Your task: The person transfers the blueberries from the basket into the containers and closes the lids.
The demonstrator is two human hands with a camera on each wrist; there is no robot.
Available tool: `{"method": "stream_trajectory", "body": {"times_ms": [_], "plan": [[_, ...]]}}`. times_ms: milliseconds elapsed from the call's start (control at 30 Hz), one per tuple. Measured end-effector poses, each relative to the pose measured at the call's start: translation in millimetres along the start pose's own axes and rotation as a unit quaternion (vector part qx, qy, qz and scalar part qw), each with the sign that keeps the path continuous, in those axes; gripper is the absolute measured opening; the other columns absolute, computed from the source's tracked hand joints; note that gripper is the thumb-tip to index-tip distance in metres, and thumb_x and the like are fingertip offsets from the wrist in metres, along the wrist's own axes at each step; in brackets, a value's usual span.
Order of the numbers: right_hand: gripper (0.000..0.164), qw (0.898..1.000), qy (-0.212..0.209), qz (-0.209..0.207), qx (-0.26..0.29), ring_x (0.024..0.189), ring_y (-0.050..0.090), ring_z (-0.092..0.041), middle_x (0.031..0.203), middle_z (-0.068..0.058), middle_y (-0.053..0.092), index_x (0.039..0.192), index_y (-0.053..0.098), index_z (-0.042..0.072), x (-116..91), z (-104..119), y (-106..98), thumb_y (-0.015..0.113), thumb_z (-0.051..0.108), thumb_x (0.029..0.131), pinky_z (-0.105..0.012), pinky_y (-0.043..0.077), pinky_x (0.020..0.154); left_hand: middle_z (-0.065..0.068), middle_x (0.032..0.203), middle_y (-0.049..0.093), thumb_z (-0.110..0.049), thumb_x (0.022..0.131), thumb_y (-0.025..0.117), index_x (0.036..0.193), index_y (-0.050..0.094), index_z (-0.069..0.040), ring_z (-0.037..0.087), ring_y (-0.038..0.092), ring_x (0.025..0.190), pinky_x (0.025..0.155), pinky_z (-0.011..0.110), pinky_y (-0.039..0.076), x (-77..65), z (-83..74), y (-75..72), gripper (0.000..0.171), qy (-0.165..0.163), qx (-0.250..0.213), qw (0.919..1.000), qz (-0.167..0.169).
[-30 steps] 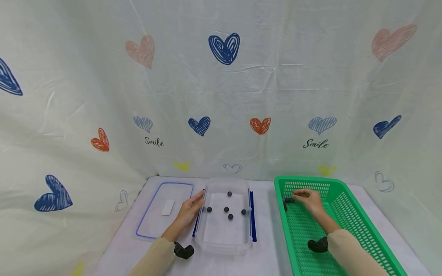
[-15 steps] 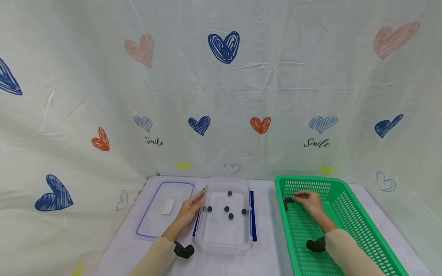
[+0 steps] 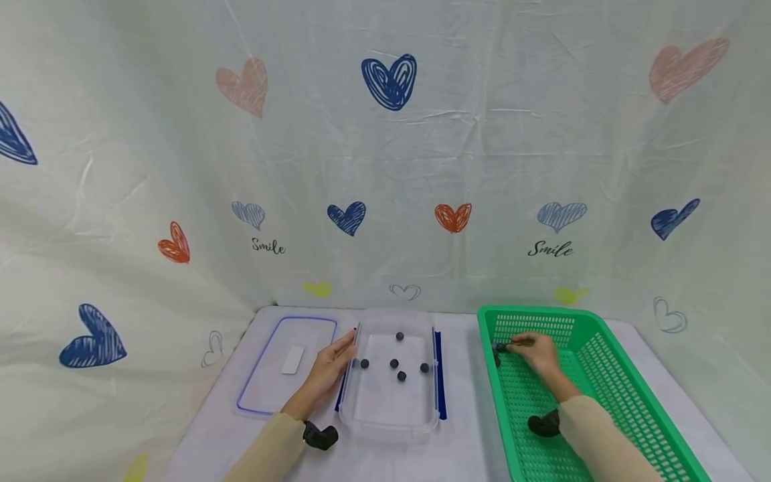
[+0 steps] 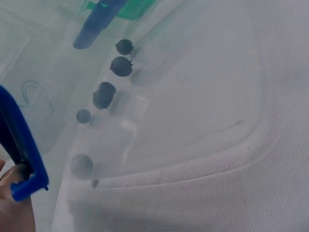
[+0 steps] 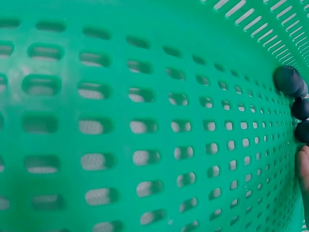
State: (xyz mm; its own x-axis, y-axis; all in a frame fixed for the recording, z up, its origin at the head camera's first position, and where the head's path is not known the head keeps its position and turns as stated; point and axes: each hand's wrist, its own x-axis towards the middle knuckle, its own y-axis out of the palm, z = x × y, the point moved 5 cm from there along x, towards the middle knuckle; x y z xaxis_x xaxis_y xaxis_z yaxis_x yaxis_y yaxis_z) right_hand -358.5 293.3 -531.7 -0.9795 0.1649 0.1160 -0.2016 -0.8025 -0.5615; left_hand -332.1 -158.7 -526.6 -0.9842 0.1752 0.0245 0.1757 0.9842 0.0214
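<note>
In the head view my left hand (image 3: 328, 369) lies along the left side of a clear plastic container (image 3: 391, 418), its fingers extended and touching the wall. The left wrist view shows a fingertip behind the blue latch (image 4: 36, 183). Several dark blueberries (image 3: 394, 363) sit apart inside the container. My right hand (image 3: 541, 355) reaches into the green basket (image 3: 494, 402), thumb and forefinger pinching a blueberry (image 3: 506, 348) by the left wall. More blueberries (image 5: 288, 79) lie against it in the right wrist view. One fingertip touches the nearest berry there; the other fingers are out of that view.
A clear lid (image 3: 265, 395) with a blue seal lies left of the container, a white rectangle (image 3: 293, 360) at its middle. Another blue latch (image 3: 441, 375) hangs on the container's right side. Behind the table hangs a curtain (image 3: 391, 167) with hearts.
My right hand has moved slightly left and down onto the blueberries by the basket wall. My left hand and the container have stayed in place.
</note>
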Motion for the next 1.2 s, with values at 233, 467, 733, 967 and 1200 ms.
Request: {"method": "stream_trajectory", "body": {"times_ms": [233,467,733,967,1200], "plan": [[0.023,1.000,-0.004,-0.006,-0.003,0.087,0.068,-0.036,0.093,-0.022,0.071,0.103,0.070,-0.013,-0.4,0.2,2.0,0.075,0.002,0.086,-0.044,0.059,0.071,0.021,0.159,0.025,-0.016,0.104,0.055,0.152,0.034,0.004,0.035,0.023,0.146,0.115,0.043,0.026,0.8,0.5,-0.1,0.056,0.004,0.005,1.0000,0.004],[0.020,1.000,-0.015,-0.015,-0.013,0.087,0.066,-0.040,0.090,-0.022,0.071,0.099,0.070,-0.014,-2.4,2.8,2.6,0.074,-0.002,0.085,-0.046,0.058,0.070,0.022,0.159,0.025,-0.012,0.105,0.053,0.151,0.034,0.005,0.035,0.023,0.146,0.115,0.042,0.025,-0.3,-0.9,0.5,0.054,0.002,-0.001,1.0000,0.002],[0.018,0.999,-0.017,-0.016,-0.022,0.083,0.065,-0.037,0.088,-0.021,0.071,0.098,0.071,-0.012,-2.2,5.6,-1.7,0.074,-0.001,0.085,-0.036,0.055,0.061,0.020,0.159,0.026,-0.010,0.105,0.052,0.152,0.035,0.004,0.034,0.023,0.146,0.116,0.042,0.025,-2.2,-2.8,1.0,0.052,0.000,-0.008,1.0000,-0.001],[0.019,1.000,-0.002,-0.006,-0.014,0.083,0.063,-0.034,0.091,-0.020,0.070,0.101,0.071,-0.011,-0.9,6.4,-6.2,0.073,0.003,0.087,-0.031,0.051,0.057,0.020,0.159,0.027,-0.011,0.104,0.055,0.151,0.036,0.005,0.033,0.023,0.146,0.115,0.040,0.025,-1.5,-2.5,0.3,0.053,-0.001,-0.005,1.0000,-0.003],[0.020,1.000,-0.012,0.000,0.000,0.086,0.064,-0.029,0.094,-0.019,0.071,0.101,0.072,-0.010,-0.6,11.7,-14.5,0.073,0.004,0.088,-0.028,0.053,0.062,0.020,0.159,0.027,-0.010,0.104,0.053,0.151,0.036,0.005,0.032,0.023,0.146,0.114,0.037,0.026,-0.1,-2.8,0.1,0.052,0.005,-0.002,1.0000,-0.001]]}}
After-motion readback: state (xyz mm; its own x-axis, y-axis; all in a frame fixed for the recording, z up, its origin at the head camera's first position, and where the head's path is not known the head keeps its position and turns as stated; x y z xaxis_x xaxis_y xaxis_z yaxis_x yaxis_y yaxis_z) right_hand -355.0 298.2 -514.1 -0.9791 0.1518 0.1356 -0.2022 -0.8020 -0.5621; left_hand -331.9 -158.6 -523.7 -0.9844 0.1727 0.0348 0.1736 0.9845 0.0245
